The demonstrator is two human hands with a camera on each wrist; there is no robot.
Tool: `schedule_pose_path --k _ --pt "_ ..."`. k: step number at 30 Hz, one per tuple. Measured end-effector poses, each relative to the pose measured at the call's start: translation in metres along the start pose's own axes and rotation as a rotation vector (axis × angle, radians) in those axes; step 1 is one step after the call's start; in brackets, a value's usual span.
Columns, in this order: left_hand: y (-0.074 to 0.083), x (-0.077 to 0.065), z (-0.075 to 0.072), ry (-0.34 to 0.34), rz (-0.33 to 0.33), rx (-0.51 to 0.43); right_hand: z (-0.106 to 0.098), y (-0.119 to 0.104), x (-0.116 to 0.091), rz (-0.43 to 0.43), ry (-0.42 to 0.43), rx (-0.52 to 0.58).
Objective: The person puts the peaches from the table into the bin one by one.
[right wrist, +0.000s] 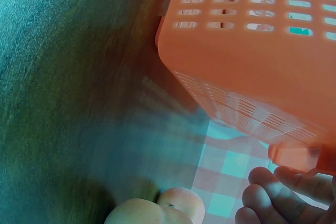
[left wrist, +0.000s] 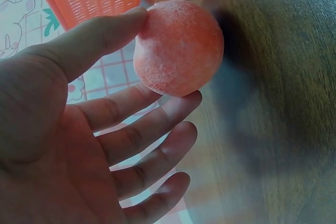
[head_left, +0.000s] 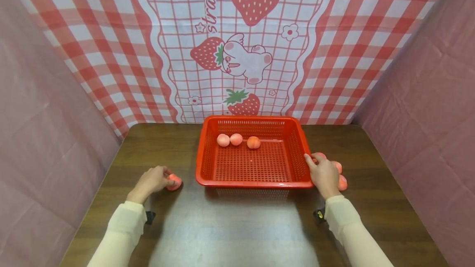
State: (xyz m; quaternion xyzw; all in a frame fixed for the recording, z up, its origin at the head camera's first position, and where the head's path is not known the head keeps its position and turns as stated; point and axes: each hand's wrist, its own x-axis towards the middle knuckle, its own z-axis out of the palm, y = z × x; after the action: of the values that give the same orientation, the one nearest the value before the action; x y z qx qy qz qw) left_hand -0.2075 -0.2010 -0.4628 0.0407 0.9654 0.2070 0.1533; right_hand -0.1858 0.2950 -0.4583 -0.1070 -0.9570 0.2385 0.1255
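Note:
Left of the basket, my left hand pinches a peach between thumb and fingertips, close over the table; the ring and little fingers stay off it. A red plastic basket with slotted sides sits at the table's middle, with three peaches along its far part. At its right edge my right hand grips the rim, thumb on top and fingers curled below, as the right wrist view shows. Beside that hand lie three more peaches, partly hidden behind it.
The brown wooden table ends at a red-and-white checked cloth with strawberry prints at the back. Pink cloths hang on both sides. A dark band shows under each wrist.

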Motion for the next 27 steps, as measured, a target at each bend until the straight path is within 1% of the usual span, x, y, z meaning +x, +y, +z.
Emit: schedule_pose_path --k 6,14,21,27 --pt "0.000 0.000 0.000 0.019 0.013 -0.010 -0.002 0.000 -0.002 0.004 -0.019 -0.003" --pt "0.000 0.001 -0.002 0.034 0.006 -0.014 -0.001 0.001 -0.002 0.008 0.003 0.009" --pt "0.000 0.005 -0.006 0.085 0.015 -0.018 0.000 0.001 -0.002 0.003 0.005 0.004" --pt "0.006 0.007 -0.013 0.130 0.018 -0.061 0.000 0.002 -0.001 0.014 -0.004 0.007"
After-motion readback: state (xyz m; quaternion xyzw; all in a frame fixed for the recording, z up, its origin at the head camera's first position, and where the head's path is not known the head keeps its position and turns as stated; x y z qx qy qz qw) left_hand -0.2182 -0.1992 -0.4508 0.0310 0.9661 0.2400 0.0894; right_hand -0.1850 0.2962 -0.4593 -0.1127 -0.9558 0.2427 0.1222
